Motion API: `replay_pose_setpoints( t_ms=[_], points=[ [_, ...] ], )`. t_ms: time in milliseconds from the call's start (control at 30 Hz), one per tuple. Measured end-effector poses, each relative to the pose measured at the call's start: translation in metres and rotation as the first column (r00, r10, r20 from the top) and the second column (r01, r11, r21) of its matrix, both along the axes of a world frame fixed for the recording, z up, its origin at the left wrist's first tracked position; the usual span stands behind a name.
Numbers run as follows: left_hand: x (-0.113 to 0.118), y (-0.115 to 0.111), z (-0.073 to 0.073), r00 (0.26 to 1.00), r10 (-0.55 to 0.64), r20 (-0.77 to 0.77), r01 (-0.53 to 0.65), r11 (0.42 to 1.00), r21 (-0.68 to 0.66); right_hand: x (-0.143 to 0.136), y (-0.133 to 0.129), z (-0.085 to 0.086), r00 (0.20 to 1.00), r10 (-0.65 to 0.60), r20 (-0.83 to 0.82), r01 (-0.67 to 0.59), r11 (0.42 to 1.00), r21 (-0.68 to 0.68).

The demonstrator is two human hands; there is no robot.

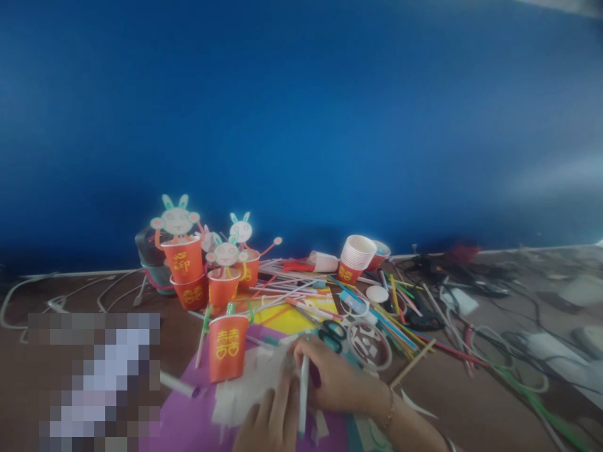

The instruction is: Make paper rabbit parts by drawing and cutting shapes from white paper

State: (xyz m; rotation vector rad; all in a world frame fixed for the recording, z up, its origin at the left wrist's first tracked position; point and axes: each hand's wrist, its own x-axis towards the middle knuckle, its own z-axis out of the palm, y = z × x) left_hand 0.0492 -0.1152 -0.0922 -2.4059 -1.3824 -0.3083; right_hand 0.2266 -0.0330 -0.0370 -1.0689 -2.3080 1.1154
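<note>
My right hand (332, 376) is closed around a white marker (304, 395), its tip end hidden near the fingers. My left hand (273, 417) lies with fingers spread on white paper (249, 389), beside the marker. Under the paper is a purple sheet (183, 420). A red paper cup (228, 348) with gold characters stands at the paper's left edge. Behind it, red cups (187, 267) hold white rabbit cut-outs (178, 221) with green-edged ears. Dark-handled scissors (332, 334) lie just beyond my right hand.
Rolls of tape (370, 344) and scattered straws (386, 317) lie right of my hands. Stacked paper cups (355, 257) stand behind. A yellow sheet (277, 318) lies under straws. Cables (499, 351) cover the right side; a blue wall (301, 125) rises behind.
</note>
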Motion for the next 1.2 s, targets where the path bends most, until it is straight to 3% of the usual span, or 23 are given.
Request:
replay_pose_setpoints(
  t_ms=[200, 367, 567, 1033, 1200],
  points=[
    [-0.002, 0.003, -0.011, 0.998, -0.030, 0.053, 0.024, 0.992, 0.121, -0.003, -0.002, -0.005, 1.000, 0.011, -0.006, -0.011, 1.000, -0.001],
    [-0.007, 0.003, -0.018, 0.996, -0.079, 0.041, 0.073, 0.989, 0.128, -0.002, -0.001, 0.003, 1.000, 0.006, -0.002, -0.006, 0.997, -0.082],
    [-0.005, 0.000, -0.007, 1.000, -0.013, 0.024, 0.012, 0.998, 0.061, 0.008, 0.008, 0.008, 0.995, 0.005, -0.097, -0.033, 0.955, -0.294],
    [-0.001, 0.000, 0.000, 0.999, 0.003, 0.035, -0.006, 0.995, 0.102, 0.012, 0.012, 0.002, 0.994, 0.034, -0.102, -0.058, 0.967, -0.248],
    [0.002, 0.000, -0.008, 0.998, -0.002, 0.060, -0.011, 0.975, 0.222, 0.010, 0.012, 0.008, 0.949, -0.089, -0.302, -0.067, 0.880, -0.469]
  ],
)
